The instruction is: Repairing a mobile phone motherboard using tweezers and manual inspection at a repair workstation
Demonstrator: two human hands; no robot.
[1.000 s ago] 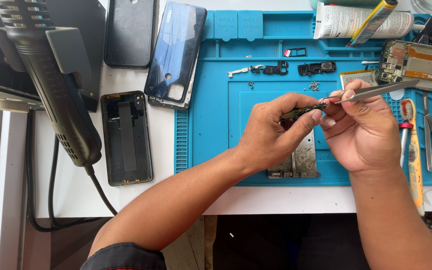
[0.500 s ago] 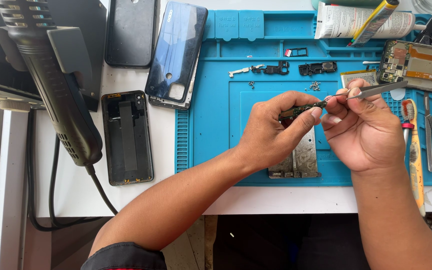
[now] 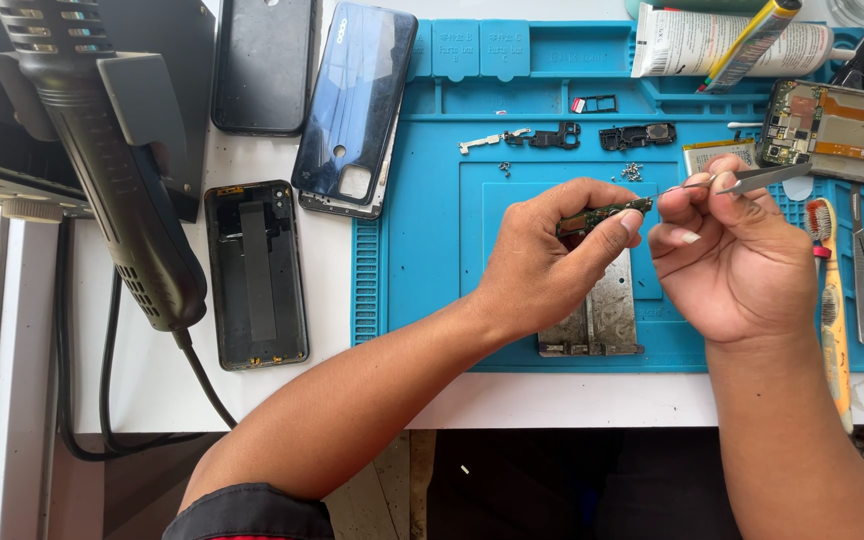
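- The left hand [image 3: 542, 265] pinches a small green circuit board strip [image 3: 604, 214] between thumb and forefinger, holding it up above the blue silicone repair mat [image 3: 422, 260].
- The right hand [image 3: 727, 260] grips a pair of slim metal tweezers [image 3: 752, 178]; its fingers are closed around them, and the tips point left toward the raised end of the board, just beside it.
- Directly beneath the two hands a grey metal shield plate [image 3: 597, 315] lies flat on the mat, partly hidden by the left thumb.
- Near the mat's upper middle lie small black plastic brackets [image 3: 592, 136] and a little cluster of tiny screws [image 3: 632, 172].
- A dark blue glossy phone back cover [image 3: 357, 105] rests across the mat's left edge; a black phone frame with an open back [image 3: 255, 272] lies on the white worktop [image 3: 152, 385] beside it.
- A black hot-air gun with a cable [image 3: 117, 165] sits at the far left.
- A yellow-handled tool [image 3: 832, 300] lies by the right wrist, on the mat's right part.
- A bare phone mainboard assembly [image 3: 837, 125] sits at the upper right, well apart from the held strip.
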